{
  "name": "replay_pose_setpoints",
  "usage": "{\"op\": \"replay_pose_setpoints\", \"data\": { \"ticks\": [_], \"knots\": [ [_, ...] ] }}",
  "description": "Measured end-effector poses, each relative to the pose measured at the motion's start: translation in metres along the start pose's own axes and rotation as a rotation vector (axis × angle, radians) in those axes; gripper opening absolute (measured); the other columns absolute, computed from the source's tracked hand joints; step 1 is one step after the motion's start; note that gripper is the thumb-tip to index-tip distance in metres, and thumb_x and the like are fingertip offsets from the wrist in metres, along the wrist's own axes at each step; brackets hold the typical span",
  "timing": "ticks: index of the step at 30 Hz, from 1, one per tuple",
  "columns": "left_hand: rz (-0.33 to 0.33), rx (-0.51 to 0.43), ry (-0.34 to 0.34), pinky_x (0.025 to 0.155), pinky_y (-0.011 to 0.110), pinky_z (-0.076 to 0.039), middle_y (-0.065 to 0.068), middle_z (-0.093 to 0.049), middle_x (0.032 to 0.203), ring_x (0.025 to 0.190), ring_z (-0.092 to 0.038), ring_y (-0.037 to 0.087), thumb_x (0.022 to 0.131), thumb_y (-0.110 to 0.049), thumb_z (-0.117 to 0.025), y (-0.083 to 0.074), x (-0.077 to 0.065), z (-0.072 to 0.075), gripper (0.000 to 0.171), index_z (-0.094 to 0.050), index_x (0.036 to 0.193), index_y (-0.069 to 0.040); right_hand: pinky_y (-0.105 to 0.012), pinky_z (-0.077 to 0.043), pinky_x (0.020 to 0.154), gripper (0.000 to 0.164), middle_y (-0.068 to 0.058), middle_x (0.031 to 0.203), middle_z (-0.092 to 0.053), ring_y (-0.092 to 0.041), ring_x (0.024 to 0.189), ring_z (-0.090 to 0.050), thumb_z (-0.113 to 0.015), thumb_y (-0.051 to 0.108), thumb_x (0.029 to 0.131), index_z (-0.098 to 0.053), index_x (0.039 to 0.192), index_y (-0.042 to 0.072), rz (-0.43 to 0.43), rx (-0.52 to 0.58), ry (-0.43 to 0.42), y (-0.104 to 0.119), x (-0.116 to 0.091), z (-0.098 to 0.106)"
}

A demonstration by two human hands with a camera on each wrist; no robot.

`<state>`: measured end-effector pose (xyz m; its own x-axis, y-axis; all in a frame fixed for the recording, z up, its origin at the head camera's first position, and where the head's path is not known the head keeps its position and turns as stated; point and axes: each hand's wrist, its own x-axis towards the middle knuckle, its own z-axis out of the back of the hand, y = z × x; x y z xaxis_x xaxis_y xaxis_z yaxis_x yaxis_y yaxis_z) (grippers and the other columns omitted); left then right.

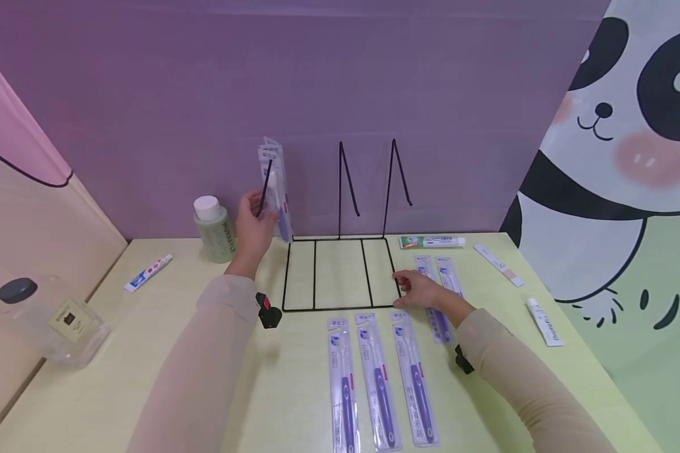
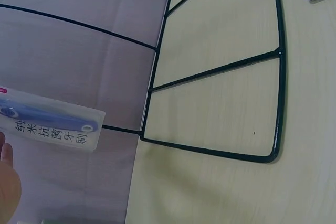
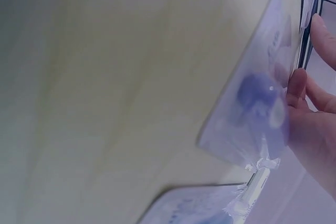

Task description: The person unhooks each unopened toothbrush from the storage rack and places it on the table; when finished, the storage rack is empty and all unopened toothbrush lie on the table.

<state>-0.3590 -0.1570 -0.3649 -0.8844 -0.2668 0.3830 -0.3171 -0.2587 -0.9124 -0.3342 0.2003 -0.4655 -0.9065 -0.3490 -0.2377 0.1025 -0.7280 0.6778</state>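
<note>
A black wire display rack (image 1: 340,308) stands against the purple backdrop, with its flat base on the table. Packaged toothbrushes (image 1: 283,217) hang at its left hook. My left hand (image 1: 254,229) pinches the packs beside the hook's free end; the left wrist view shows a pack's lower end (image 2: 68,124) near the fingertips. My right hand (image 1: 419,290) grips the right rail of the rack's base between thumb and fingers. Close by, two toothbrush packs (image 1: 441,324) lie partly under the right forearm. Three more toothbrush packs (image 1: 381,384) lie side by side in front of the rack.
Left of the rack stands a green bottle with a white cap (image 1: 216,233). Further left are a small toothpaste tube (image 1: 148,272) and a clear dark-capped bottle (image 1: 62,324). On the right lie a green-and-white tube (image 1: 430,242), a slim packet (image 1: 498,264) and a white tube (image 1: 544,322).
</note>
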Motion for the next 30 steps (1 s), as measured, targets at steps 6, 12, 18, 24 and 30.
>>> {"op": "replay_pose_setpoints", "data": {
  "ticks": [6, 12, 18, 24, 30],
  "knots": [
    [0.049, -0.02, -0.017, 0.089, 0.026, -0.041, 0.013, -0.049, 0.113, 0.103, -0.049, 0.021, 0.085, -0.004, -0.062, -0.001, 0.001, -0.003, 0.043, -0.04, 0.122, -0.005, -0.033, -0.041, 0.084, 0.076, -0.003, 0.109, -0.048, -0.019, 0.096, -0.046, -0.078, 0.019, 0.071, -0.04, 0.134, 0.006, 0.003, -0.023, 0.001, 0.001, -0.001, 0.0],
    [-0.005, -0.043, -0.041, 0.085, 0.029, -0.043, 0.012, -0.053, 0.107, 0.095, -0.053, 0.021, 0.088, -0.004, -0.058, 0.001, -0.003, -0.004, 0.032, -0.043, 0.116, -0.004, -0.033, -0.041, 0.086, 0.075, -0.003, 0.11, -0.047, -0.018, 0.098, -0.046, -0.078, 0.019, 0.07, -0.04, 0.134, 0.007, -0.007, -0.018, -0.007, 0.004, -0.002, 0.001],
    [-0.019, -0.043, -0.019, 0.085, 0.03, -0.043, 0.009, -0.053, 0.11, 0.095, -0.052, 0.019, 0.088, -0.006, -0.058, 0.0, -0.006, -0.003, 0.033, -0.043, 0.117, -0.008, -0.033, -0.041, 0.085, 0.076, -0.003, 0.11, -0.047, -0.018, 0.097, -0.046, -0.079, 0.019, 0.07, -0.04, 0.134, 0.007, -0.014, 0.0, 0.0, 0.003, -0.002, 0.001],
    [-0.03, -0.066, 0.03, 0.084, 0.03, -0.044, 0.01, -0.054, 0.11, 0.095, -0.052, 0.019, 0.086, -0.007, -0.061, -0.006, -0.005, -0.004, 0.038, -0.044, 0.12, -0.006, -0.032, -0.041, 0.084, 0.076, -0.002, 0.109, -0.047, -0.017, 0.096, -0.045, -0.078, 0.019, 0.07, -0.04, 0.134, 0.007, -0.009, -0.018, 0.001, 0.002, -0.001, 0.001],
    [-0.049, -0.11, 0.08, 0.081, 0.028, -0.045, 0.013, -0.054, 0.103, 0.09, -0.054, 0.02, 0.084, -0.001, -0.062, -0.012, -0.01, -0.003, 0.036, -0.045, 0.116, -0.001, -0.031, -0.041, 0.085, 0.076, -0.002, 0.109, -0.047, -0.017, 0.096, -0.045, -0.078, 0.021, 0.071, -0.039, 0.135, 0.008, -0.01, -0.027, 0.004, 0.001, 0.0, 0.0]
  ]
}}
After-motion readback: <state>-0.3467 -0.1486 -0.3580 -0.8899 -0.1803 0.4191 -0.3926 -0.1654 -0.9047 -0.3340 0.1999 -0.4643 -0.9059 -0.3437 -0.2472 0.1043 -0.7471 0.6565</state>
